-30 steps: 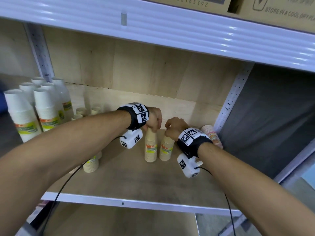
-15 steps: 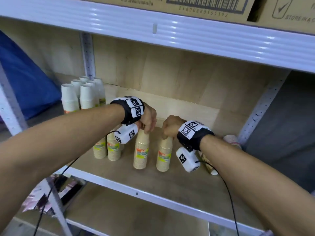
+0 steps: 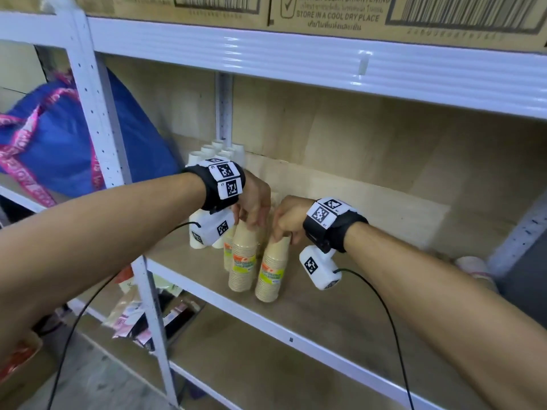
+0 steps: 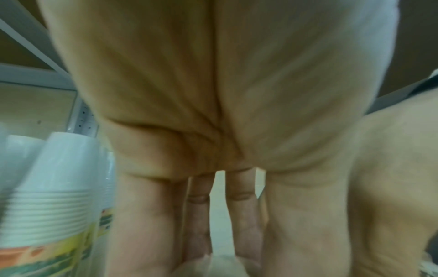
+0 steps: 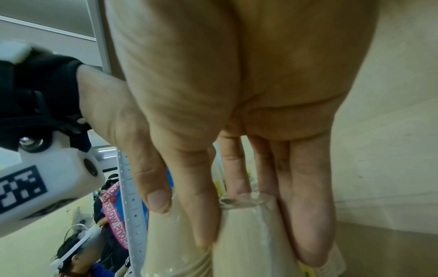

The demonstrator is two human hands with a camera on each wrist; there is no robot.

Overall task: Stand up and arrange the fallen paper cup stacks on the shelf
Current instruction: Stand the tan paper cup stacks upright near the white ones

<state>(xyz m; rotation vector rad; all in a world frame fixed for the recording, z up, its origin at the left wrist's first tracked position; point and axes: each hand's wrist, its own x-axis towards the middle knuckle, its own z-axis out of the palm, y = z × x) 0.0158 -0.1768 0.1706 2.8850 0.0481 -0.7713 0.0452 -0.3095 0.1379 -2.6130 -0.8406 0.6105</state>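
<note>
Two tan paper cup stacks stand upright side by side on the wooden shelf [image 3: 349, 318]. My left hand [image 3: 251, 224] grips the top of the left tan stack [image 3: 242, 261]. My right hand [image 3: 282, 236] pinches the top of the right tan stack [image 3: 270, 272], which leans slightly. In the right wrist view my fingers [image 5: 308, 215] wrap the right tan stack [image 5: 249, 243], with the left tan stack [image 5: 170, 243] beside it. A wrapped cup stack [image 3: 473, 267] lies fallen at the shelf's right end.
White cup stacks [image 3: 219, 152] stand at the back left, and one white cup stack [image 4: 52, 187] is close to my left hand. Another tan stack [image 3: 227, 255] stands just left of the held ones. A blue bag [image 3: 59, 137] fills the neighbouring bay. Cardboard boxes [image 3: 340, 10] sit overhead.
Both hands have carried their tan stacks leftward along the shelf, from its middle to beside the standing stacks on the left. The head view has swung left with them.
</note>
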